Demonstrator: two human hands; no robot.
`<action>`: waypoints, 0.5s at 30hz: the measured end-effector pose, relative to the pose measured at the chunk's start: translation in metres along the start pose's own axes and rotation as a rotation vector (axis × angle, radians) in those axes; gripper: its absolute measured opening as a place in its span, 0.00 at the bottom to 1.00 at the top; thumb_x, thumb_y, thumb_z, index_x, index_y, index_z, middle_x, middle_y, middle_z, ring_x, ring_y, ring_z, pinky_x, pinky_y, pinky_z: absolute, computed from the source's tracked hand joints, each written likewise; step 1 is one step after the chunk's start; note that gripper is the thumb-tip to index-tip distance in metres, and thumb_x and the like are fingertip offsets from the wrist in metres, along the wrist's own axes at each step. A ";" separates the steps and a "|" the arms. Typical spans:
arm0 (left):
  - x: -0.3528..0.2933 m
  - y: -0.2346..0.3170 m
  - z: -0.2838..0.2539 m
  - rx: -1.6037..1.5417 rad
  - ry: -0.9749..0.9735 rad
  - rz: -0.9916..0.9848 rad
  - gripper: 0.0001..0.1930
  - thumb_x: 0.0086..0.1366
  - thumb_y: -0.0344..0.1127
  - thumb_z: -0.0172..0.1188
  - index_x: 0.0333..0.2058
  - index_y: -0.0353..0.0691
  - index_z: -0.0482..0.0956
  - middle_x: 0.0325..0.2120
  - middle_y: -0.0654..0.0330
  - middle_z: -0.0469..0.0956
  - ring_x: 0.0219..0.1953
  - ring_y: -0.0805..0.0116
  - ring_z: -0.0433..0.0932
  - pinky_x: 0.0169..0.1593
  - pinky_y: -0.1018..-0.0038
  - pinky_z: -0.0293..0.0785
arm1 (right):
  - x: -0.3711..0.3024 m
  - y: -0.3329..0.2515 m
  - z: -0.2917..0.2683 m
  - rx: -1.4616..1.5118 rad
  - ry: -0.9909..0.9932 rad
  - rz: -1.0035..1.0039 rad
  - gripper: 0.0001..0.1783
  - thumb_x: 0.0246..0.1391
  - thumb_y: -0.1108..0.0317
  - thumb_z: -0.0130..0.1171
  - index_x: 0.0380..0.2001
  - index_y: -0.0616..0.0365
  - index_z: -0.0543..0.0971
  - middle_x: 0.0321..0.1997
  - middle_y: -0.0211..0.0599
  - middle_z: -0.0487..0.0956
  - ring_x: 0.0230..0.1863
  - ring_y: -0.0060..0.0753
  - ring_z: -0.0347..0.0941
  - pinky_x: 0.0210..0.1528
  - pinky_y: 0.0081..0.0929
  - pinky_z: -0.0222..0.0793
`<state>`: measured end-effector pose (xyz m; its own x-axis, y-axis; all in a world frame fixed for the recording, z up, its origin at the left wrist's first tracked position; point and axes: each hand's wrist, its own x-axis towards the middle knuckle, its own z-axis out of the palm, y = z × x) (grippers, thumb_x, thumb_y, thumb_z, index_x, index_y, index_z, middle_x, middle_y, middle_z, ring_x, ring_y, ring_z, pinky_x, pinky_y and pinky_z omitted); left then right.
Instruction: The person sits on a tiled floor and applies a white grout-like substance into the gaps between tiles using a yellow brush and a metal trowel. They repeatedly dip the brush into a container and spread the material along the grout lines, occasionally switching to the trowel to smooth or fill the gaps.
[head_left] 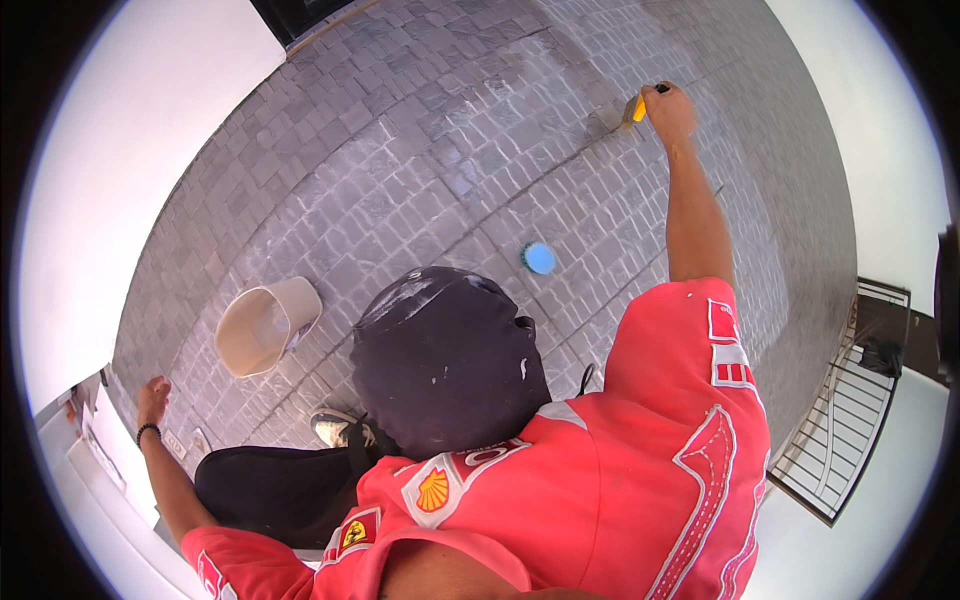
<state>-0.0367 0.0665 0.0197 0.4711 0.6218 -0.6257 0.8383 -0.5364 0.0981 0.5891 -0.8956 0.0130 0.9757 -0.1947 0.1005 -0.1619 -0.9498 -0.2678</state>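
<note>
"Where's the yellow brush [639,109]?"
"Upper right of the frame, its handle clasped in the right hand [673,112], over the grey paving [400,210]."
"And the left hand [153,400]?"
"Lower left, near the cream bucket [301,302]; I can't tell how its fingers close."
"The round blue thing [540,258]?"
"Near the centre, on the paving."
</note>
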 end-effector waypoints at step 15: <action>-0.024 0.028 0.010 -0.070 -0.044 -0.127 0.31 0.69 0.53 0.59 0.67 0.46 0.71 0.51 0.57 0.82 0.42 0.65 0.81 0.41 0.66 0.76 | -0.106 -0.030 0.039 0.204 -0.497 -0.378 0.17 0.55 0.56 0.63 0.46 0.49 0.84 0.41 0.48 0.86 0.44 0.52 0.82 0.47 0.42 0.75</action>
<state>-0.0276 0.0309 0.0292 0.3491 0.6557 -0.6694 0.9081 -0.4131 0.0688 0.4962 -0.8372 -0.0268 0.9200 0.3258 -0.2181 0.1887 -0.8556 -0.4820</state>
